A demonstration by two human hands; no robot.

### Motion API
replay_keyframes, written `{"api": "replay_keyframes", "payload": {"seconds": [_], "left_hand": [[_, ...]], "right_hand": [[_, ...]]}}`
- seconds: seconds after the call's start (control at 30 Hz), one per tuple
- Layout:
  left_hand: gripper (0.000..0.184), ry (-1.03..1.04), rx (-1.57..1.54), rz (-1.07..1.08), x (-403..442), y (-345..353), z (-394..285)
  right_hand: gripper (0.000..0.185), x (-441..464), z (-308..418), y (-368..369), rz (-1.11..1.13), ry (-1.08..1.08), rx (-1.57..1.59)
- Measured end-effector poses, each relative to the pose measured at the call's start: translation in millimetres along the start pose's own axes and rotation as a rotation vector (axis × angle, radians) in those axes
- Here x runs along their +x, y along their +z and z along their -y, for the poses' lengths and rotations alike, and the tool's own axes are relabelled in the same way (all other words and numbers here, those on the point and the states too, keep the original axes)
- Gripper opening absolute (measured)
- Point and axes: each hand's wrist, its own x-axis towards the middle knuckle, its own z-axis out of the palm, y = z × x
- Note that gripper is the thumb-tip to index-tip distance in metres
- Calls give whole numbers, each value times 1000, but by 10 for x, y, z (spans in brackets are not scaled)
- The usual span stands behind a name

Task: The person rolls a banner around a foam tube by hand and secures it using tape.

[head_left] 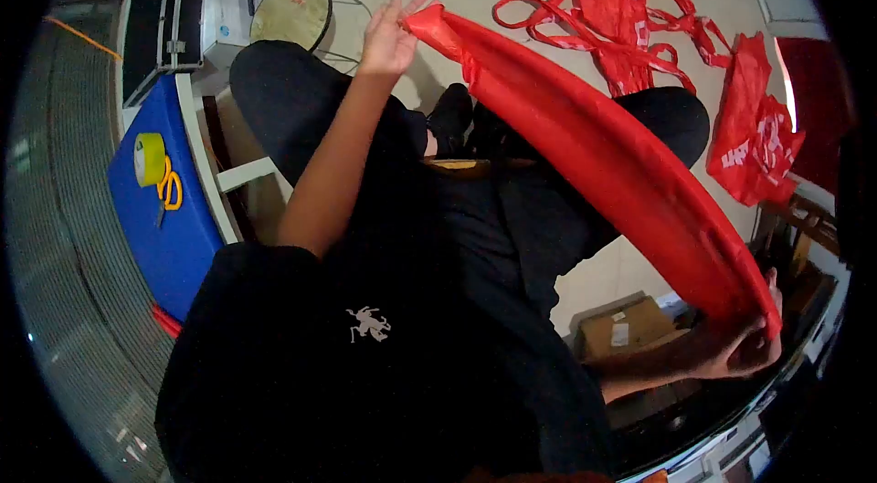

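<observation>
A long piece of red fabric [594,163] is stretched diagonally in front of my body, folded lengthwise into a band. My left hand [391,40] pinches its upper left end between thumb and fingers, some of the other fingers sticking out. At the lower right end, my right hand [754,346] is closed around the fabric, its fingers partly hidden by the cloth. The band's middle passes over my right leg without any hand on it.
Red fabric pieces with straps [612,8] and a red bundle with white print [758,136] lie on the floor. A round stool [292,13] stands ahead. Scissors [167,186] and yellow-green tape [149,159] rest on a blue surface [155,246] at left. A cardboard box [626,332] sits at right.
</observation>
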Motion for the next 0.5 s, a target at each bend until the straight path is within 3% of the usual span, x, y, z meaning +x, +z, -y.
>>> {"api": "replay_keyframes", "payload": {"seconds": [0.03,0.13,0.17,0.23,0.3,0.37,0.4,0.5], "left_hand": [[29,10,-6,-5,2,-130,7],[27,11,98,-380,-46,-213,47],[27,9,98,-378,-17,-262,18],[31,-10,378,-455,-13,-423,-112],[33,17,299,-404,24,-437,-146],[29,-34,430,-199,85,-483,-192],[29,-36,428,-200,72,-484,-189],[28,-193,405,-30,-65,-297,-275]], "right_hand": [[34,22,-97,42,5,-7,9],[27,56,-358,-22,-180,232,156],[27,59,-416,-35,-181,232,154],[27,64,-538,-56,-243,305,85],[29,17,-853,-245,-213,295,102],[30,-61,-1044,-305,-276,422,176],[31,-110,-1113,-304,-291,452,208],[32,-293,-1673,-488,-359,595,139]]}}
